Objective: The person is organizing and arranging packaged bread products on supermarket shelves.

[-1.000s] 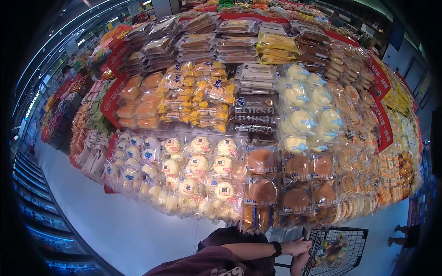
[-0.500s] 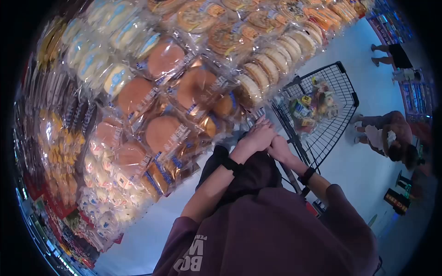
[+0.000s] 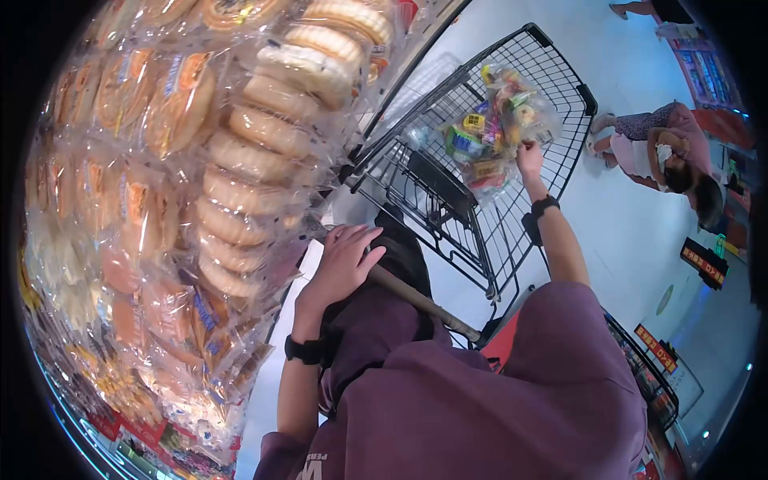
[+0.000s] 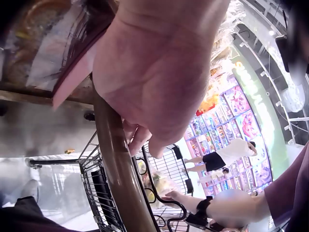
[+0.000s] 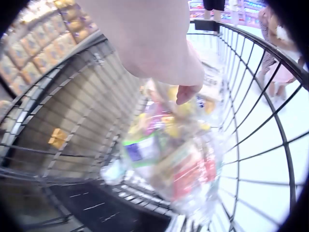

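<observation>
In the head view my left hand (image 3: 344, 260) rests on the brown handle (image 3: 420, 300) of a shopping cart, its fingers fairly straight and the thumb spread apart. The left wrist view shows the palm over that handle (image 4: 118, 169). My right hand (image 3: 530, 160) reaches inside the black wire cart (image 3: 572, 132). Its bent fingers pinch the upper part of a clear plastic bag (image 5: 193, 154) filled with colourful packaged snacks. Seen from the head, the bag (image 3: 488, 140) lies in the cart's basket, beside a small clear packet (image 3: 420, 136).
Plastic-wrapped round cakes and biscuits (image 3: 240, 192) are heaped on a display along the left, close to the cart. Ahead on the right stands a person in pink (image 3: 680, 136), near the cart's far end. Shelves of goods (image 3: 712, 72) line the far side.
The head view has swung right from the cake display towards the cart. My hands, together near the handle before, are apart now: the right has moved forward to the bag, the left stays at the handle.
</observation>
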{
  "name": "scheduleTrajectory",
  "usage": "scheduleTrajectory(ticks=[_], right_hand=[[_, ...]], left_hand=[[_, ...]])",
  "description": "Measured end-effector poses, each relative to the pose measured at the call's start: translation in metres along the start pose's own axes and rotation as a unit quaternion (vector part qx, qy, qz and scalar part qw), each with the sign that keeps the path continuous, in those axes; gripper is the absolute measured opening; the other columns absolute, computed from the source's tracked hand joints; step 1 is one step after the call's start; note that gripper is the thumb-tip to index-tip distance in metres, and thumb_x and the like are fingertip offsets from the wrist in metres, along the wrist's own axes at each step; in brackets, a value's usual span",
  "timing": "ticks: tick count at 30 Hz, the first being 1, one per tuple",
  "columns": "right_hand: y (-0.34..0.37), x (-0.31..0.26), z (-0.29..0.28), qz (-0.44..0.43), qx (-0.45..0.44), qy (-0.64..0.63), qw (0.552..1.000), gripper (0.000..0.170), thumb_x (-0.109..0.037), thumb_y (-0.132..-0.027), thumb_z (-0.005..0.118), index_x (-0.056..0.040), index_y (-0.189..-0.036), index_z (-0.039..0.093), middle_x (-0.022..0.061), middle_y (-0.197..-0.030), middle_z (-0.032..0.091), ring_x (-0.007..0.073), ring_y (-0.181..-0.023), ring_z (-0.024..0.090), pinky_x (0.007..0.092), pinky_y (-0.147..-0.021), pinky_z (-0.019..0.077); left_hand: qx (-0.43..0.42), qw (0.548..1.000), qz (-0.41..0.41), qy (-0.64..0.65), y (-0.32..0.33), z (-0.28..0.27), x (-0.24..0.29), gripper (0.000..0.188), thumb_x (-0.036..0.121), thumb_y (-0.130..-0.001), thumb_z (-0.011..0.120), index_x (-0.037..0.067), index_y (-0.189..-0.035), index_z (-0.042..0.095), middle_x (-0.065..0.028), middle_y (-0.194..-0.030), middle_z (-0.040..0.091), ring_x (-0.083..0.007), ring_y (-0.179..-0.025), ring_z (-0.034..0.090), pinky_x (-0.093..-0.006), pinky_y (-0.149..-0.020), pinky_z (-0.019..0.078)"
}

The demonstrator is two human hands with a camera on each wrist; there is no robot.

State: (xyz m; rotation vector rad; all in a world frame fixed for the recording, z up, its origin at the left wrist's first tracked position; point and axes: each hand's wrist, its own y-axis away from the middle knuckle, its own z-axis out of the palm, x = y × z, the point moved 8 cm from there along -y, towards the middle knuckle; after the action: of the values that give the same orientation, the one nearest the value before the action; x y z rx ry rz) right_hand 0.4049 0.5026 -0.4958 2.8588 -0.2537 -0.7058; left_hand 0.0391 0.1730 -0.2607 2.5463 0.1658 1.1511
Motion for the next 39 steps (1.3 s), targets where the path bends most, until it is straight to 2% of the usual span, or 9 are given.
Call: scheduleTrajectory(ticks=[3, 7, 9, 14, 17, 23, 26, 32, 39], right_hand=[[-0.040, 0.055, -0.007, 0.090, 0.050, 0.083, 0.991, 0.046, -0.036, -0.082, 0.063, -0.0015, -0.111, 0.064, 0.0205, -0.105, 0.068, 0.0372, -0.103, 0.063, 0.0428, -0.093, 0.0475], [-0.091, 0.098, 0.041, 0.169, -0.047, -0.324, 0.929, 0.047, -0.048, -0.088, 0.061, -0.0120, -0.118, 0.058, 0.0038, -0.094, 0.061, 0.0203, -0.090, 0.059, 0.0418, -0.084, 0.0497], [-0.114, 0.125, 0.062, 0.143, -0.112, -0.353, 0.918, 0.037, -0.045, -0.091, 0.057, -0.0144, -0.111, 0.056, 0.0006, -0.097, 0.059, 0.0167, -0.087, 0.055, 0.0363, -0.073, 0.0471], [-0.145, 0.144, 0.059, -0.022, 0.064, -0.219, 0.973, 0.050, -0.049, -0.095, 0.052, -0.0010, -0.081, 0.054, 0.0027, -0.072, 0.051, 0.0162, -0.065, 0.041, 0.0351, -0.059, 0.0360], [-0.140, 0.137, 0.064, -0.073, 0.086, -0.198, 0.974, 0.057, -0.044, -0.090, 0.065, 0.0061, -0.114, 0.049, 0.0165, -0.105, 0.057, 0.0238, -0.089, 0.052, 0.0394, -0.081, 0.0443], [-0.109, 0.106, 0.039, 0.037, 0.040, -0.102, 0.993, 0.075, -0.048, -0.085, 0.064, 0.0092, -0.126, 0.037, 0.0303, -0.126, 0.053, 0.0434, -0.111, 0.057, 0.0489, -0.092, 0.0464], [-0.099, 0.091, 0.030, 0.161, 0.014, 0.001, 0.987, 0.073, -0.045, -0.081, 0.064, 0.0088, -0.123, 0.040, 0.0278, -0.114, 0.061, 0.0415, -0.100, 0.063, 0.0494, -0.084, 0.0499], [-0.069, 0.074, -0.006, 0.078, 0.067, -0.071, 0.992, 0.041, -0.031, -0.074, 0.059, 0.0056, -0.089, 0.069, 0.0216, -0.076, 0.069, 0.0394, -0.071, 0.068, 0.0509, -0.068, 0.0522], [-0.012, 0.065, -0.056, -0.031, 0.126, 0.010, 0.991, 0.055, -0.035, -0.078, 0.061, -0.0011, -0.122, 0.059, 0.0186, -0.094, 0.069, 0.0404, -0.078, 0.066, 0.0503, -0.067, 0.0509]], left_hand=[[-0.003, 0.999, -0.038, 0.008, 0.000, 0.003, -0.002, 0.040, 0.032, -0.095, 0.055, 0.005, -0.125, 0.059, -0.0180, -0.123, 0.060, -0.0315, -0.126, 0.047, -0.0435, -0.110, 0.0263], [-0.004, 0.997, -0.069, 0.026, 0.002, 0.004, -0.003, 0.042, 0.035, -0.095, 0.054, 0.009, -0.128, 0.058, -0.0167, -0.129, 0.056, -0.0312, -0.128, 0.044, -0.0446, -0.112, 0.0240], [-0.010, 0.996, -0.077, 0.048, 0.002, 0.008, -0.005, 0.043, 0.035, -0.096, 0.053, 0.007, -0.128, 0.056, -0.0173, -0.130, 0.056, -0.0316, -0.128, 0.044, -0.0452, -0.113, 0.0241], [-0.038, 0.990, -0.112, 0.072, 0.004, 0.008, -0.004, 0.047, 0.038, -0.096, 0.053, 0.006, -0.130, 0.054, -0.0193, -0.137, 0.048, -0.0332, -0.134, 0.039, -0.0445, -0.115, 0.0246], [-0.029, 0.991, -0.111, 0.063, 0.006, 0.010, -0.005, 0.048, 0.038, -0.094, 0.055, 0.006, -0.130, 0.054, -0.0193, -0.138, 0.047, -0.0330, -0.134, 0.039, -0.0440, -0.113, 0.0281], [-0.026, 0.992, -0.110, 0.060, 0.004, 0.006, -0.001, 0.048, 0.035, -0.091, 0.060, 0.004, -0.127, 0.055, -0.0191, -0.134, 0.049, -0.0335, -0.130, 0.041, -0.0438, -0.110, 0.0312], [-0.019, 0.994, -0.097, 0.049, 0.004, 0.007, -0.001, 0.048, 0.033, -0.089, 0.062, 0.003, -0.125, 0.056, -0.0187, -0.133, 0.050, -0.0330, -0.129, 0.041, -0.0438, -0.109, 0.0312], [0.000, 0.996, -0.074, 0.046, 0.002, 0.019, -0.007, 0.047, 0.031, -0.088, 0.064, 0.001, -0.123, 0.057, -0.0185, -0.127, 0.053, -0.0316, -0.128, 0.041, -0.0414, -0.107, 0.0308], [0.031, 0.999, -0.008, 0.015, -0.003, 0.026, -0.010, 0.045, 0.033, -0.084, 0.065, 0.002, -0.117, 0.060, -0.0166, -0.105, 0.060, -0.0331, -0.116, 0.047, -0.0415, -0.106, 0.0301]])
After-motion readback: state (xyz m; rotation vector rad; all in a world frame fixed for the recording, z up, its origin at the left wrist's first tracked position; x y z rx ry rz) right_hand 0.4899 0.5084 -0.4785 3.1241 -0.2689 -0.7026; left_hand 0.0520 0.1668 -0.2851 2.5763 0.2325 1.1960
